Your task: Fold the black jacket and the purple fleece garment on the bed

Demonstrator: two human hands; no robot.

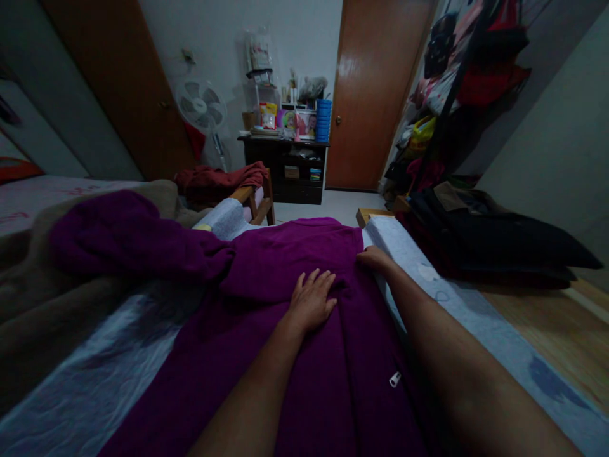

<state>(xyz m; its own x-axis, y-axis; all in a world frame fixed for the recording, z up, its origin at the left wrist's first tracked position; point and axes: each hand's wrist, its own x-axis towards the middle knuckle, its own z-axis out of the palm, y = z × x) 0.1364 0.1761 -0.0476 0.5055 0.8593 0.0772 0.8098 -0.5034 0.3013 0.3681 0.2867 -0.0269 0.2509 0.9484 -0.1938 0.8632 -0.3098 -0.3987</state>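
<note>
A purple zip-up jacket point(285, 355) lies spread over the bed, one sleeve stretched out to the left. Its silver zipper pull point(394, 379) shows near the lower right. My left hand point(313, 299) rests flat on the middle of the jacket, fingers spread. At the jacket's right edge, near the collar end, my right hand point(373, 259) is closed on the fabric. The fingertips of that hand are partly hidden.
Folded dark clothes point(485, 228) are stacked on the right over a wooden board point(537, 317). A brown blanket point(28, 304) lies at the left. Beyond the bed stand a fan point(200, 105), a dark cabinet point(257, 168) and a wooden door point(366, 95).
</note>
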